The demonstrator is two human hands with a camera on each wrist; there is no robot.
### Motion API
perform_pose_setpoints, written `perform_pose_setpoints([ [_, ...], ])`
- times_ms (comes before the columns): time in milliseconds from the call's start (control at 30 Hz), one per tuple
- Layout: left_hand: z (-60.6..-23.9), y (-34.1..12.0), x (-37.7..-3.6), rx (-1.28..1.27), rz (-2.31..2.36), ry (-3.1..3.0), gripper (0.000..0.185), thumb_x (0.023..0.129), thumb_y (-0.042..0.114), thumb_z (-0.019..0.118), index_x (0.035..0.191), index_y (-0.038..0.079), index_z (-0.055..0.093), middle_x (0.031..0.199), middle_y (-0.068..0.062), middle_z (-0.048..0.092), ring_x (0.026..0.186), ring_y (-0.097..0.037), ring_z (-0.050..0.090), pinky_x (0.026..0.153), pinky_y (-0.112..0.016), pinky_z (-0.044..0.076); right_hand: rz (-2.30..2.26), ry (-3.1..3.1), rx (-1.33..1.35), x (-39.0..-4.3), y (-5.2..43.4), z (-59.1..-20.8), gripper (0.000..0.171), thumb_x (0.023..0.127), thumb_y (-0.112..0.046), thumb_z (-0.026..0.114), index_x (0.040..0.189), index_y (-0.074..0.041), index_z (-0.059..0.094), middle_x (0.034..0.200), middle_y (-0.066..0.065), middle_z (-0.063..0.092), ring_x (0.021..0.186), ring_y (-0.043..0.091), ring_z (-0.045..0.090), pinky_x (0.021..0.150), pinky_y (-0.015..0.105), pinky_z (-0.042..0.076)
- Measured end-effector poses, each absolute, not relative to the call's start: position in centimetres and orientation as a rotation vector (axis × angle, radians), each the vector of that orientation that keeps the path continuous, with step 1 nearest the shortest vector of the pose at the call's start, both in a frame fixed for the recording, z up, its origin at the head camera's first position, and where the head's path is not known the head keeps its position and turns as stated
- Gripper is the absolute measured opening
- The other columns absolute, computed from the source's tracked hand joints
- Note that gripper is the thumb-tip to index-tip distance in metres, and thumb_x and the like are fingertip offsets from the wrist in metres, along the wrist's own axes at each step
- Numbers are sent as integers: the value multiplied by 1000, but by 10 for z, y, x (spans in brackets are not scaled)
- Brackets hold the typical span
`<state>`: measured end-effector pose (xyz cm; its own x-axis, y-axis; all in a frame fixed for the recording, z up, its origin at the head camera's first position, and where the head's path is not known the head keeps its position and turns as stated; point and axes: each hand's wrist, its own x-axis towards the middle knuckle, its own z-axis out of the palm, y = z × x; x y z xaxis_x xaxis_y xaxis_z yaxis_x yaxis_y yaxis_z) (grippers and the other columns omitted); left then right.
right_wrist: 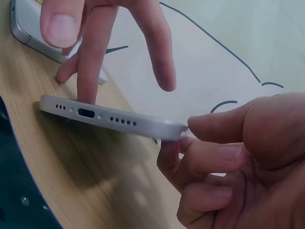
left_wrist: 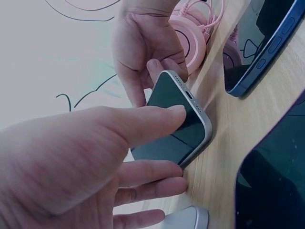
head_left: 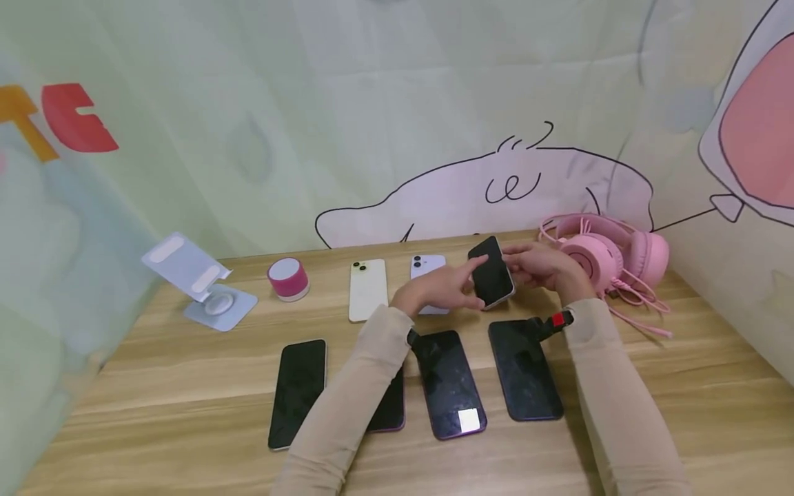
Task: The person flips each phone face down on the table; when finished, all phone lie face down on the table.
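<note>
A black-screened phone (head_left: 493, 279) with a pale frame is held tilted, screen up, at the back of the table. My right hand (head_left: 542, 264) pinches its right edge between thumb and curled fingers, as the right wrist view (right_wrist: 233, 157) of that hand shows. From the other side reaches my left hand (head_left: 442, 286), fingers spread and fairly straight. One digit extends over the screen while a fingertip (right_wrist: 87, 90) meets the far edge in the right wrist view. Under the left hand lies a lilac phone (head_left: 428, 263), face down and partly covered.
A white phone (head_left: 368, 291) lies face down left of the hands. Several dark-screened phones, such as one (head_left: 453, 386) between the forearms, lie nearer. Pink headphones (head_left: 598, 258) with a cord sit right, a pink speaker-like cylinder (head_left: 288, 279) and a folding stand (head_left: 220, 306) left. A printed cloth hangs behind.
</note>
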<state>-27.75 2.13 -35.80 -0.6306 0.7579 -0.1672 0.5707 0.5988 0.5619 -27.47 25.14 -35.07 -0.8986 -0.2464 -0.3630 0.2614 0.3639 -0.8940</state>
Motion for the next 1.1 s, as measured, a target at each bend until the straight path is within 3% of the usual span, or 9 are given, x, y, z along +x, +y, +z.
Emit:
perform_pose_setpoints([
  [167, -359, 21, -280, 1076, 711, 2430, 87, 96, 32, 68, 162, 22, 11, 133, -17, 62, 102, -20, 60, 90, -32, 47, -1608, 2167, -14, -274, 248, -350, 46, 109, -16, 41, 152, -2, 35, 77, -3, 49, 52, 7, 35, 49, 21, 28],
  [400, -360, 20, -281, 1133, 811, 2394, 85, 98, 26, 66, 162, 29, 9, 135, -19, 60, 115, -25, 62, 92, -37, 49, -1596, 2181, -39, -271, 246, -351, 50, 106, -17, 47, 154, -10, 34, 105, 11, 62, 51, 9, 38, 49, 21, 31],
  [700, -353, 15, -281, 1180, 814, 2428, 69, 100, 23, 62, 159, 15, 27, 135, -17, 60, 114, -25, 61, 93, -37, 49, -1574, 2159, -141, -270, 243, -348, 52, 104, -11, 51, 154, -14, 37, 104, 13, 63, 54, 10, 43, 50, 20, 35],
  [1100, -341, 8, -283, 1117, 787, 2505, 54, 102, 33, 58, 151, 17, 41, 132, -11, 61, 111, -21, 59, 94, -38, 50, -1496, 2135, -109, -273, 243, -355, 52, 104, -10, 51, 153, -19, 38, 118, 17, 61, 69, 14, 55, 63, 26, 47],
])
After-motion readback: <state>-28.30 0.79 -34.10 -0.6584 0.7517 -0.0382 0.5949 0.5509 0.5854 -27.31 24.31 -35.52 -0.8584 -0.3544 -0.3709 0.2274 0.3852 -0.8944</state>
